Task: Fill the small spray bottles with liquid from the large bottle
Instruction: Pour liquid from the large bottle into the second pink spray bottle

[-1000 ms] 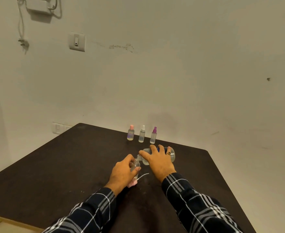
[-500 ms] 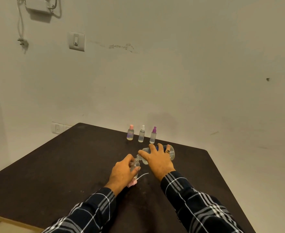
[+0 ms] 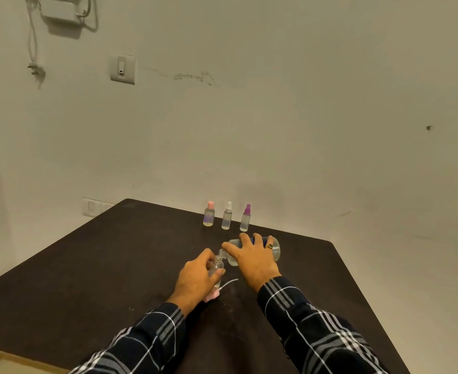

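Two hands work close together near the middle of the dark tabletop [image 3: 109,265]. The left hand [image 3: 196,278] has its grip closed around a small spray bottle [image 3: 218,265] without its top, with fingers and thumb curled on the clear body, and the bottle stands about upright. The right hand [image 3: 252,261] has its grip wrapped over the large bottle [image 3: 275,249], which is tipped nearly flat above the tabletop; its mouth points left and meets the open neck of the small bottle. If liquid is flowing, it is too small to tell. A ring [image 3: 270,246] sits on one finger of the right hand. Just below the left hand a pink spray cap [image 3: 213,294] lies on the tabletop, and its thin white tube [image 3: 229,282] stretches to the right. At the far edge three more bottles stand upright in a row, near each other but apart: a pink-topped bottle [image 3: 209,216], a white-topped bottle [image 3: 227,218] and a purple-topped bottle [image 3: 245,220]. Both arms wear dark plaid sleeves [image 3: 325,330].
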